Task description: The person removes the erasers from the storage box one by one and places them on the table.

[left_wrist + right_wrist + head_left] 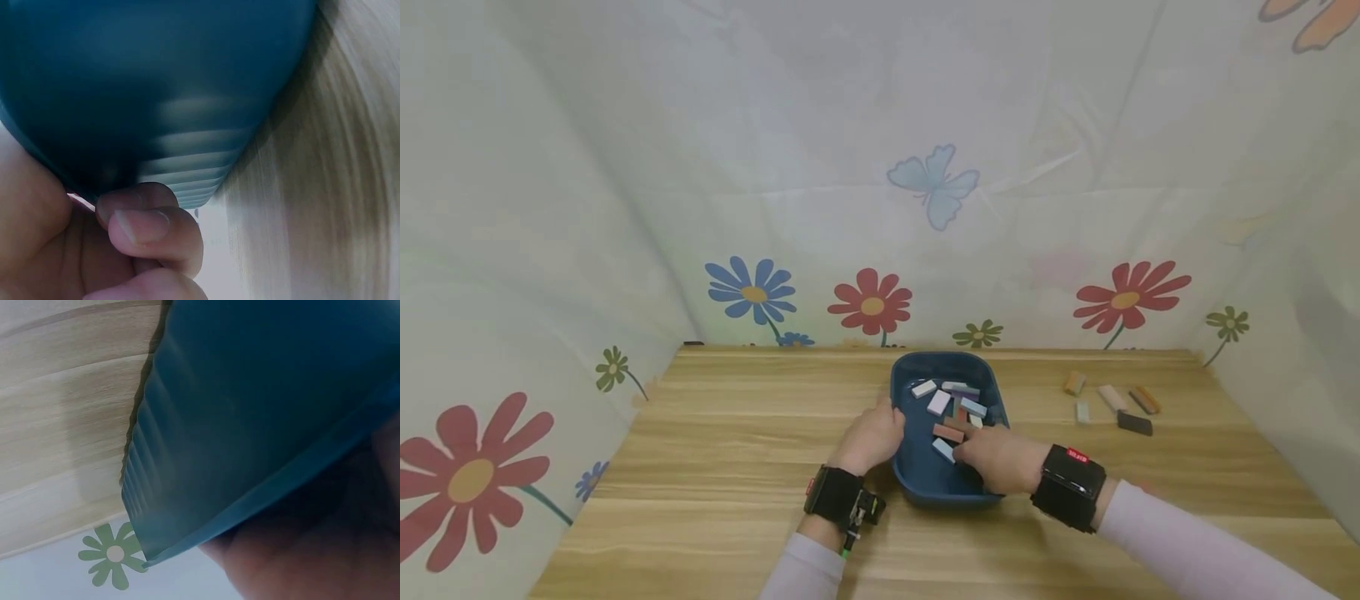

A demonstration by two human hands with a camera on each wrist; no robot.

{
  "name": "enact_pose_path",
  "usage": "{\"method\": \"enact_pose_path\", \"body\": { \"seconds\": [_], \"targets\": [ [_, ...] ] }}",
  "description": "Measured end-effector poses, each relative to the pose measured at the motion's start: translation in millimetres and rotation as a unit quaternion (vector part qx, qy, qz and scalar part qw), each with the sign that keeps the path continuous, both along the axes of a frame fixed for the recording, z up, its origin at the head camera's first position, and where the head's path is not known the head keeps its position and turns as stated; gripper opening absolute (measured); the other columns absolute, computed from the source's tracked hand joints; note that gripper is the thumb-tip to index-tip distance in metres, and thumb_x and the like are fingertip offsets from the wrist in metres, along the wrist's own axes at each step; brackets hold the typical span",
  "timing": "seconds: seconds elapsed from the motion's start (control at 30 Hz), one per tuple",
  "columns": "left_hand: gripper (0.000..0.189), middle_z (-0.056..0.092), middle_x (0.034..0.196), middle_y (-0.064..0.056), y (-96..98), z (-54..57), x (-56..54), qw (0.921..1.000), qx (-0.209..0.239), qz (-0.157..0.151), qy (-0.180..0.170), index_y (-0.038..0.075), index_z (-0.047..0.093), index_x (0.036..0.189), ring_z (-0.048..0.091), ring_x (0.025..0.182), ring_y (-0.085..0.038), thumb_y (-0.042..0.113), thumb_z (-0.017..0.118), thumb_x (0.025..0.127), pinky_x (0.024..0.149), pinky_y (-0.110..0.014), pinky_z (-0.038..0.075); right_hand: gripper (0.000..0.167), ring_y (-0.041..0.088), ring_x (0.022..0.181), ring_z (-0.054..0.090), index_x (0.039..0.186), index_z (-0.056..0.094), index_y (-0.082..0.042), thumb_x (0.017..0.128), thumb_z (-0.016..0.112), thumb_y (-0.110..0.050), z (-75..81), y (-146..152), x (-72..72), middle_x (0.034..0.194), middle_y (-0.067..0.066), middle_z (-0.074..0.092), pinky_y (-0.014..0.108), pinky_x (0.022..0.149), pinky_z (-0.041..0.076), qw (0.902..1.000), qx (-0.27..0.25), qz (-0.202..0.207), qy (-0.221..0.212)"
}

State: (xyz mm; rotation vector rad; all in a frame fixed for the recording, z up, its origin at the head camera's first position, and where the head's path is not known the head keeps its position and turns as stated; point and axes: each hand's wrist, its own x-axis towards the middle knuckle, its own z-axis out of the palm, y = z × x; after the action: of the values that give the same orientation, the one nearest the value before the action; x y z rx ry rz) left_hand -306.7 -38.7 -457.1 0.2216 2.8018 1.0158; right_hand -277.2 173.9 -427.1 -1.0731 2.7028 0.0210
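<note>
A dark blue plastic basin (916, 467) with ribbed sides stands on the wooden table. It holds several small blocks, among them white, light blue, purple and brown ones. On its left side, my left hand (872, 435) grips the rim, thumb at the edge and fingers (147, 228) curled against the outer wall. My right hand (1003, 458) reaches over the right rim into the basin, its fingertips down among the blocks beside a reddish-brown block (948, 433) and a light blue block (943, 451). In the right wrist view the basin wall hides those fingertips; whether they pinch a block is unclear.
To the right of the basin lie several loose blocks on the table: a tan block (1075, 382), a pale block (1082, 412), a dark grey block (1134, 422) and an orange-brown block (1145, 400). A flower-printed curtain (805, 208) hangs behind the table's back edge.
</note>
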Motion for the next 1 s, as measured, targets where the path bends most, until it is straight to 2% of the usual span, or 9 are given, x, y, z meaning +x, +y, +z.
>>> {"method": "enact_pose_path", "body": {
  "seconds": [0.13, 0.23, 0.43, 0.53, 0.87, 1.0],
  "targets": [
    [0.047, 0.056, 0.087, -0.011, 0.3, 1.7, -0.1, 1.0, 0.006, -0.002, 0.001, -0.005, 0.042, 0.138, 0.056, 0.071, -0.023, 0.026, 0.034, 0.104, 0.062, -0.038, 0.044, 0.024, 0.02, 0.085, 0.059, 0.095, 0.071, -0.011, 0.075, 0.08, -0.001, -1.2, 0.5, 1.0, 0.134, 0.013, 0.058, 0.037, 0.07, 0.048, 0.9994, 0.0, 0.006, 0.034],
    [0.048, 0.056, 0.085, -0.01, 0.7, 1.0, 0.0, 0.9999, 0.011, -0.004, -0.007, -0.005, 0.04, 0.14, 0.055, 0.069, -0.023, 0.026, 0.033, 0.104, 0.06, -0.036, 0.043, 0.026, 0.023, 0.097, 0.06, 0.096, 0.072, -0.011, 0.074, 0.081, -0.001, -1.5, 2.1, 2.1, 0.14, 0.011, 0.052, 0.04, 0.073, 0.048, 0.9991, -0.004, 0.009, 0.041],
    [0.051, 0.057, 0.091, -0.012, 0.6, -1.9, 1.4, 0.9999, 0.009, -0.004, -0.003, -0.008, 0.037, 0.142, 0.056, 0.072, -0.022, 0.025, 0.033, 0.104, 0.063, -0.036, 0.044, 0.025, 0.015, 0.068, 0.053, 0.094, 0.074, -0.008, 0.073, 0.079, 0.003, -3.2, 6.0, 1.5, 0.138, 0.014, 0.054, 0.029, 0.062, 0.044, 0.9988, -0.037, 0.02, 0.026],
    [0.051, 0.057, 0.092, -0.013, 0.1, -1.6, 1.7, 0.9999, 0.012, -0.004, -0.001, -0.008, 0.036, 0.143, 0.056, 0.074, -0.023, 0.025, 0.033, 0.104, 0.063, -0.037, 0.045, 0.024, 0.013, 0.061, 0.049, 0.093, 0.074, -0.007, 0.072, 0.078, 0.004, -3.9, 5.7, 0.4, 0.143, 0.01, 0.05, 0.026, 0.059, 0.043, 0.9985, -0.047, 0.021, 0.021],
    [0.05, 0.056, 0.088, -0.011, 0.0, 1.4, 3.1, 0.9998, 0.018, -0.004, -0.006, -0.008, 0.037, 0.142, 0.055, 0.071, -0.022, 0.025, 0.033, 0.104, 0.06, -0.036, 0.043, 0.024, 0.011, 0.063, 0.05, 0.091, 0.075, -0.006, 0.071, 0.079, 0.007, -7.2, 3.1, -0.2, 0.148, 0.005, 0.045, 0.024, 0.061, 0.042, 0.9978, -0.058, 0.021, 0.025],
    [0.051, 0.059, 0.097, -0.014, 0.5, 2.1, 3.6, 0.9998, 0.018, -0.003, -0.003, -0.008, 0.037, 0.143, 0.057, 0.076, -0.024, 0.025, 0.033, 0.104, 0.065, -0.038, 0.045, 0.026, 0.01, 0.059, 0.048, 0.092, 0.074, -0.006, 0.071, 0.077, 0.008, -5.7, 3.5, -1.2, 0.15, 0.006, 0.043, 0.024, 0.058, 0.041, 0.9974, -0.067, 0.026, 0.008]
  ]
}}
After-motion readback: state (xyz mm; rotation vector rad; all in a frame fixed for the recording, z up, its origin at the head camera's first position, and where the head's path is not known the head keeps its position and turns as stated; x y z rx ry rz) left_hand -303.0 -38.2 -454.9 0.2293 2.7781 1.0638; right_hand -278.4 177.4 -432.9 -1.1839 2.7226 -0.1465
